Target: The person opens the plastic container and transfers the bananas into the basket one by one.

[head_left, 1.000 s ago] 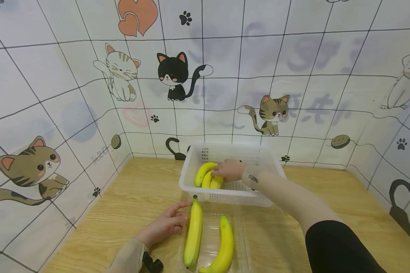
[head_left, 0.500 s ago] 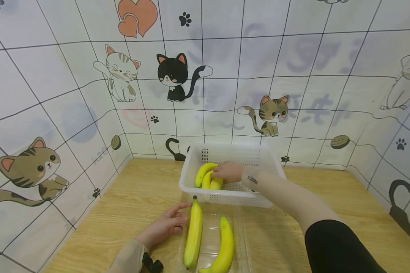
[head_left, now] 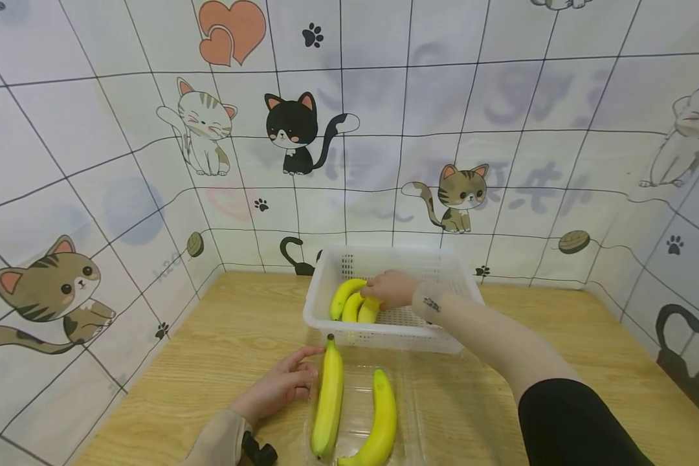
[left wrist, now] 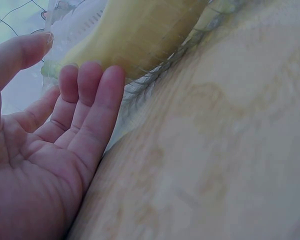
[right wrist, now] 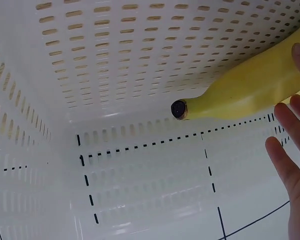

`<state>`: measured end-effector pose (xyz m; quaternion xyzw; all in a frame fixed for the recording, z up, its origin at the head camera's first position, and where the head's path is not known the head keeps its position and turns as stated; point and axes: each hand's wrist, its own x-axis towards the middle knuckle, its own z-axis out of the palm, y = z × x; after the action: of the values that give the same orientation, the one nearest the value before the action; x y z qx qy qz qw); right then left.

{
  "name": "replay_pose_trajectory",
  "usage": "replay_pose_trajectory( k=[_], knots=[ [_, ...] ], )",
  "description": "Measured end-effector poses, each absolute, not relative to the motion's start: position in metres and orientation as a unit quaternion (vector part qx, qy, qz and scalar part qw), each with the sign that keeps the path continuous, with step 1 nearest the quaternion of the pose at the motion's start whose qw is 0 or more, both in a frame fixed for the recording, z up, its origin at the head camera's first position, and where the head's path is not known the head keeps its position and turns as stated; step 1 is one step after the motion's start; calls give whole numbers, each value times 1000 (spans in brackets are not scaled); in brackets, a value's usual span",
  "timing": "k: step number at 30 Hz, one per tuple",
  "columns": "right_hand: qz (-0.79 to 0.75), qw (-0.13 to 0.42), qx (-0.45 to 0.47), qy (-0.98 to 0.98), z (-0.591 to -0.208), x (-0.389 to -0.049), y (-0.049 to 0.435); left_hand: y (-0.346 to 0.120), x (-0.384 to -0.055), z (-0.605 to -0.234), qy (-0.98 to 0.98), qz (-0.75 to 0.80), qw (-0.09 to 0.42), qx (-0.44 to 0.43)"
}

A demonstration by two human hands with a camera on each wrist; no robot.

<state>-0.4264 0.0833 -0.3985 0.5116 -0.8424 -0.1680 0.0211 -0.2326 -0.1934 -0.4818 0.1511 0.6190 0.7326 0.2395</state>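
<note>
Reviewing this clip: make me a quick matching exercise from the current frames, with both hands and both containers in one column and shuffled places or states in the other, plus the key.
Column one
1. left hand
2. clear tray
3. right hand
4. white basket

Column two
A. inside the other container
B. nearest the cat-patterned wall
C. bearing exactly two bananas
D. at the tray's left side

Right pairs: 1-D, 2-C, 3-A, 4-B

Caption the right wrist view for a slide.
Right hand at a dark-tipped banana in a white perforated basket.
</note>
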Motion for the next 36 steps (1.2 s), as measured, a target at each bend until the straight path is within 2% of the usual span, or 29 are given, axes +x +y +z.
replay_pose_trajectory(
  k=[11, 19, 36],
  knots=[
    [-156, -13, 463, -873, -381, -417, 84, -193, -233, -480, 618, 735, 236, 150],
    [-118, -106, 423, -892, -384, -409, 86, -193, -234, -479, 624, 730, 236, 150],
    [-92, -120, 380, -912, -394, -412, 95, -194, -233, -481, 622, 730, 236, 159]
  ],
)
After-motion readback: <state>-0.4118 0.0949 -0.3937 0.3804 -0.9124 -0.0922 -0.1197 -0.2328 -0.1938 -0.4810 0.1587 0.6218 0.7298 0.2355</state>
